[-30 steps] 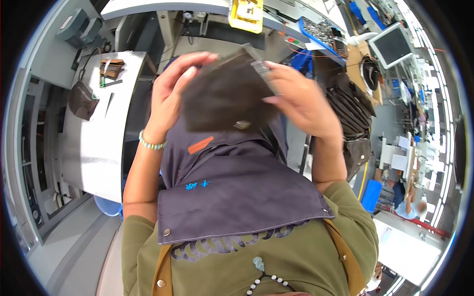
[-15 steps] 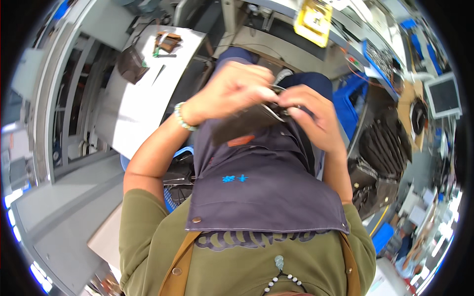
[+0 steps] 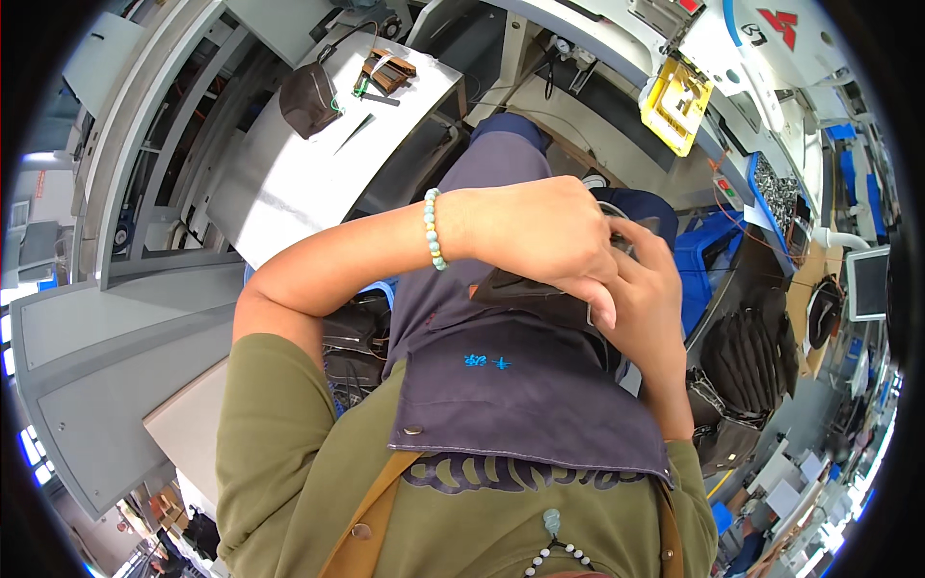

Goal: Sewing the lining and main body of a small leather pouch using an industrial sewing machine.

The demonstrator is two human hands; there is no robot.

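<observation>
A dark brown, flat pouch-like piece [image 3: 520, 289] is held over my lap and the grey apron [image 3: 520, 395], largely covered by my hands. My left hand [image 3: 535, 236], with a beaded bracelet, is curled into a fist across its top, thumb pointing down; what the fingers grip is hidden. My right hand [image 3: 641, 294] is bent around the piece's right end, just under the left one. A thin pale curved edge shows above the fingers, too obscured to identify.
At upper left, a white table [image 3: 251, 202] bears a dark piece [image 3: 306, 101] and brown strips [image 3: 383, 69]. A yellow fixture [image 3: 665, 125] and blue parts tray [image 3: 771, 193] are on the machine side. Stacked dark bags [image 3: 742, 356] sit right, near a monitor [image 3: 865, 284].
The pouch was raised broadside and has been lowered and tilted. My left hand has swung rightward over it, meeting my right hand. The view has shifted, showing more machine at upper right.
</observation>
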